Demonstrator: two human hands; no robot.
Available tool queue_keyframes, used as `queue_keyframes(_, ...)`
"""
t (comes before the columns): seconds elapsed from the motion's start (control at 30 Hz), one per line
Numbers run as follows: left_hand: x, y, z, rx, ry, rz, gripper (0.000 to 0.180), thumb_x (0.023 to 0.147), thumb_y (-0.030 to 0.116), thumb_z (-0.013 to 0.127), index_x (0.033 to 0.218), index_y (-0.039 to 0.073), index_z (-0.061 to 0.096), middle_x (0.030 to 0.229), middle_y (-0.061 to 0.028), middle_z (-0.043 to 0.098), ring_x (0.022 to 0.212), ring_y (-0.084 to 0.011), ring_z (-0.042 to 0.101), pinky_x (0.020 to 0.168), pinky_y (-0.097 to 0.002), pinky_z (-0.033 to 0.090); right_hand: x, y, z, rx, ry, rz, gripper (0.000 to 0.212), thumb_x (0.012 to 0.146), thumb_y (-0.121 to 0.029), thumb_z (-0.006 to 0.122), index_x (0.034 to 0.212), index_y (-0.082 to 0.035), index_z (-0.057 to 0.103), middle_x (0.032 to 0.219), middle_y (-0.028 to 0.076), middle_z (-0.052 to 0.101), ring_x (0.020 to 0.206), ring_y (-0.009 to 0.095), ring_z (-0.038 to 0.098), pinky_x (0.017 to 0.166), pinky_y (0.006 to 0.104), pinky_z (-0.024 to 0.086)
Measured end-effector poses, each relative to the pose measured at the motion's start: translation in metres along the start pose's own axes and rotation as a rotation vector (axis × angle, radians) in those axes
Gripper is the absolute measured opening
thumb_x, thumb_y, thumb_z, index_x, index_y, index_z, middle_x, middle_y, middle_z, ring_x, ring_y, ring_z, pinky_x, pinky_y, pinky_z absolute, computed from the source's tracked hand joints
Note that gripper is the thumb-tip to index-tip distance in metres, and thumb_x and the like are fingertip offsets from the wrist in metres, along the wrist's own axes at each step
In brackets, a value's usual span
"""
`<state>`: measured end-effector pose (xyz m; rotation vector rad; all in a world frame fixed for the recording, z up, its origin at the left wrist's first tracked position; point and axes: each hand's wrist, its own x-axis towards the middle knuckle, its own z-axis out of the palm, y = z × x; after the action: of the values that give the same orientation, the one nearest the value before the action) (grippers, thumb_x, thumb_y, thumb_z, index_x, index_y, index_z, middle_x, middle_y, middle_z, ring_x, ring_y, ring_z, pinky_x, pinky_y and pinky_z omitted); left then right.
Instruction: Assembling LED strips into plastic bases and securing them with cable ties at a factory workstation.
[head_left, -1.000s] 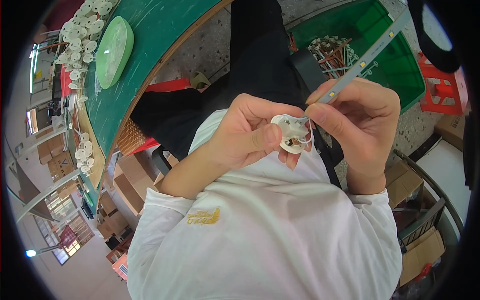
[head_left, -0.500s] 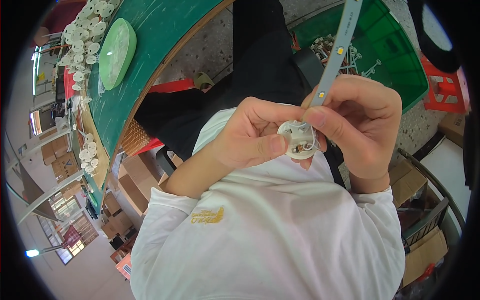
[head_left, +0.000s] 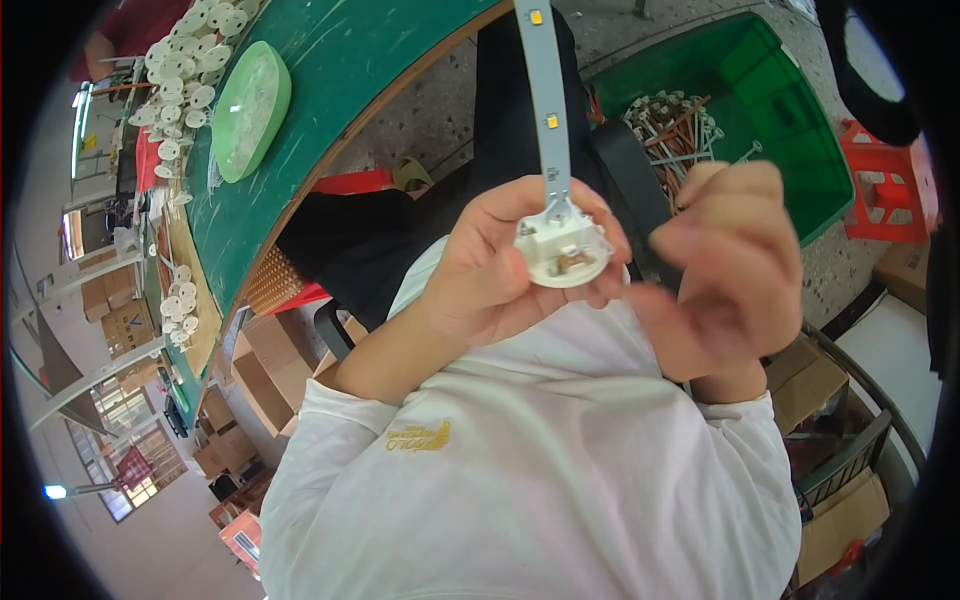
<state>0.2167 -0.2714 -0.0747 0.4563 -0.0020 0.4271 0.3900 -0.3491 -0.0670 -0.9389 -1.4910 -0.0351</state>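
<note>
My left hand [head_left: 480, 260] grips a round white end cap [head_left: 563, 262] by its edge, thumb on the near left side and fingers behind it. Small parts and a bit of wire show inside the cap's open face. From the cap a narrow LED strip [head_left: 547, 90] with small yellow chips rises past the top of the picture. To the right, my right hand [head_left: 722, 265] is apart from both, raised with its fingers partly bent. Motion smears those fingers, and nothing can be made out in them.
A green table [head_left: 350, 45] curves along the left, bearing a pale green bowl [head_left: 279, 105] and a heap of white round caps [head_left: 190, 60]. At right stand a green crate [head_left: 805, 150] with several capped rods and a red stool [head_left: 885, 185]. Cardboard boxes [head_left: 262, 375] lie left.
My right hand has let go of the LED strip and drawn away to the right. The cap and strip have moved left in my left hand, and the strip now stands more upright.
</note>
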Motion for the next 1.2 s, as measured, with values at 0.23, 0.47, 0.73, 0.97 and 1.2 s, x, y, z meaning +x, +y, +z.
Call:
queue_keyframes(0.23,-0.005,-0.004,0.0,0.062,0.064,-0.024,0.053,0.089,0.022,0.062,0.131,-0.004,0.042,0.119,-0.0155,0.056,0.11,-0.0252,0.056,0.095,-0.0367,0.047,-0.011,-0.005,0.029,-0.109,0.063,0.004,0.033,0.057,0.005,0.074,0.088,-0.003,0.065,0.082,0.006,0.058,0.069,0.02,0.054,0.056,0.0263,0.047)
queue_keyframes(0.47,-0.006,-0.003,-0.003,0.004,0.077,-0.058,0.049,0.093,0.027,0.054,0.128,-0.006,0.044,0.116,-0.0174,0.057,0.109,-0.0258,0.057,0.095,-0.0357,0.047,-0.006,-0.008,0.035,-0.169,0.075,0.033,0.027,0.059,0.004,0.07,0.084,-0.003,0.068,0.077,0.004,0.059,0.063,0.021,0.056,0.051,0.0266,0.047)
queue_keyframes(0.73,0.0,-0.004,0.003,-0.036,0.115,-0.024,0.043,0.096,0.027,0.046,0.125,-0.005,0.046,0.115,-0.0192,0.058,0.108,-0.0291,0.058,0.095,-0.038,0.047,0.003,-0.005,0.029,-0.149,0.031,0.002,0.026,0.061,0.005,0.069,0.086,0.001,0.067,0.078,0.007,0.06,0.065,0.022,0.058,0.053,0.0273,0.048)
queue_keyframes(0.97,0.005,-0.002,0.003,0.051,0.055,0.107,0.036,0.093,0.018,0.054,0.12,-0.006,0.052,0.112,-0.015,0.059,0.103,-0.0213,0.059,0.091,-0.033,0.05,0.014,-0.013,0.029,-0.204,-0.079,-0.03,0.016,0.074,0.006,0.064,0.09,0.004,0.064,0.082,0.013,0.061,0.071,0.026,0.058,0.062,0.0327,0.048)
queue_keyframes(1.2,-0.016,0.071,0.033,0.37,0.057,0.256,0.039,0.09,0.017,0.06,0.121,-0.004,0.053,0.107,-0.0084,0.063,0.1,-0.0107,0.058,0.082,-0.026,0.05,0.088,-0.033,0.064,-0.162,-0.257,-0.161,0.019,0.075,0.005,0.063,0.094,0.006,0.062,0.087,0.017,0.063,0.076,0.028,0.06,0.068,0.0337,0.048)
